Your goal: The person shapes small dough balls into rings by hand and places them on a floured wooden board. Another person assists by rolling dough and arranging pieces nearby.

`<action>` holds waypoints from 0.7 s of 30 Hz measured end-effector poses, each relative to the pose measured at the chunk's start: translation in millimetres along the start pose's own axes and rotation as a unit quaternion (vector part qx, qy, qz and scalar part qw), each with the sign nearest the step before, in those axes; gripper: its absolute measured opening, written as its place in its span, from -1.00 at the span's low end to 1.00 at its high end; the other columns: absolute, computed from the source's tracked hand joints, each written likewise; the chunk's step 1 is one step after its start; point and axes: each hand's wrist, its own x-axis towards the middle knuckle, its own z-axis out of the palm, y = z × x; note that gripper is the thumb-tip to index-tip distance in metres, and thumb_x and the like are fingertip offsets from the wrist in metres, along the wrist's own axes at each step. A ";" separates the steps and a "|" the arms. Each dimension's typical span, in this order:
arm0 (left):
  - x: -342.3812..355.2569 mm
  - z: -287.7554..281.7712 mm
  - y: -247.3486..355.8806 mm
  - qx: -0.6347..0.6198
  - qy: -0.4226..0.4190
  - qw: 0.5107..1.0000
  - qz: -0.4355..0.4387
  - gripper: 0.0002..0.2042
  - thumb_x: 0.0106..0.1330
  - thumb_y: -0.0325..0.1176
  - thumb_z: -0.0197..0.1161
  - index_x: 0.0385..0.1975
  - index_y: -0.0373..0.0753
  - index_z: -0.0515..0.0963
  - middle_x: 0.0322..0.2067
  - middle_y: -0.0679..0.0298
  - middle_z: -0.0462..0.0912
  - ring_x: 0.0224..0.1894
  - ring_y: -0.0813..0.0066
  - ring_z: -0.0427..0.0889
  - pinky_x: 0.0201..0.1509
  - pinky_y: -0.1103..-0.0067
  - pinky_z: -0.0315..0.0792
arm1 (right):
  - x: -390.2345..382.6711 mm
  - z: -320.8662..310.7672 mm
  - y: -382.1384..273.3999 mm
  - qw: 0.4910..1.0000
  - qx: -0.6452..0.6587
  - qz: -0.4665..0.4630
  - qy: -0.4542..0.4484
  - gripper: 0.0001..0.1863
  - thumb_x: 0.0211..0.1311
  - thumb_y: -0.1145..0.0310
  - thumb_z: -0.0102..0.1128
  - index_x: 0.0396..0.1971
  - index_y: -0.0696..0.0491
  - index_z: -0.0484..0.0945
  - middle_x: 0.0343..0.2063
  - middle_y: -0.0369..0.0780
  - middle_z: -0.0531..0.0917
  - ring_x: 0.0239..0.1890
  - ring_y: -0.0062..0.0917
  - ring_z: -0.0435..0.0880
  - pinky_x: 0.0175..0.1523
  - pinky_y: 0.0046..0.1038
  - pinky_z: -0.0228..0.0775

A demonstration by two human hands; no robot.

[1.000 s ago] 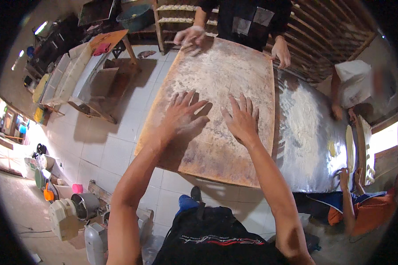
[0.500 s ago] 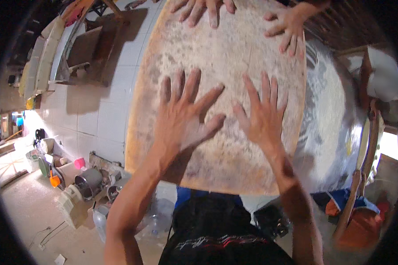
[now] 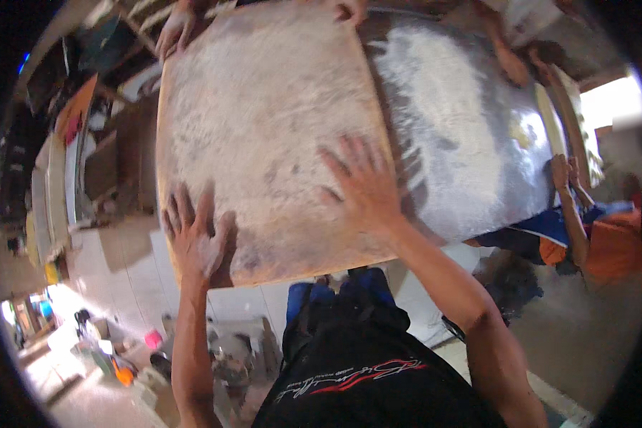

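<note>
A large wooden board (image 3: 264,114), worn and dusted with pale powder, lies in front of me. My left hand (image 3: 196,242) rests on its near left corner, fingers spread, the fingertips close to the side edge. Farther in, my right hand (image 3: 367,189) lies flat near the right edge with its fingers apart. Another person's hands are at the far end: one hand (image 3: 177,32) at the far left corner, the other hand (image 3: 351,10) at the far right corner and partly cut off by the picture's edge. Neither of my hands holds anything.
Right of the board stands a grey metal-topped table (image 3: 506,171) with white powder (image 3: 446,93) spread over it. Other people's arms (image 3: 567,192) show along its right side. At the lower left, an orange scoop-like thing (image 3: 123,374) and a pink cup (image 3: 153,339) are on the floor.
My hands have moved outward toward the board's edges, the left one nearer me. The other person's hands have gone from flat on the board to its far corners. My view has shifted right.
</note>
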 end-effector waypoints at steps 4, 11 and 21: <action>-18.7 -13.4 -42.7 -0.364 0.030 0.928 -0.071 -0.37 0.39 0.09 -0.14 0.35 -0.20 0.14 0.36 0.06 0.12 0.40 0.19 0.05 0.45 0.35 -0.09 | -13.4 -18.6 52.9 0.967 0.226 0.112 -0.039 -0.37 0.26 -0.01 0.03 0.28 -0.06 0.25 0.23 -0.07 0.33 0.26 -0.12 0.29 0.39 -0.15 -0.07; -199.3 51.5 -115.7 -0.345 0.519 0.692 -0.364 -0.44 0.37 0.01 -0.18 0.10 -0.37 0.40 0.11 -0.04 0.43 0.12 0.15 0.45 0.18 0.26 0.37 | -28.3 -38.7 278.8 0.926 -0.031 0.375 0.032 -0.32 0.40 0.01 -0.25 0.39 0.05 -0.04 0.38 -0.01 0.04 0.43 -0.14 -0.02 0.42 -0.04 -0.15; -314.0 120.9 121.9 -0.422 0.517 0.560 -0.491 -0.79 0.36 -0.34 0.10 -0.11 -0.31 0.49 -0.19 0.26 0.55 -0.14 0.50 0.50 -0.15 0.57 0.41 | -16.0 -80.4 302.1 0.988 0.102 0.113 -0.013 -0.67 0.29 0.43 -0.03 0.04 0.11 0.48 -0.13 -0.05 0.64 -0.12 -0.25 0.64 -0.01 -0.33 0.45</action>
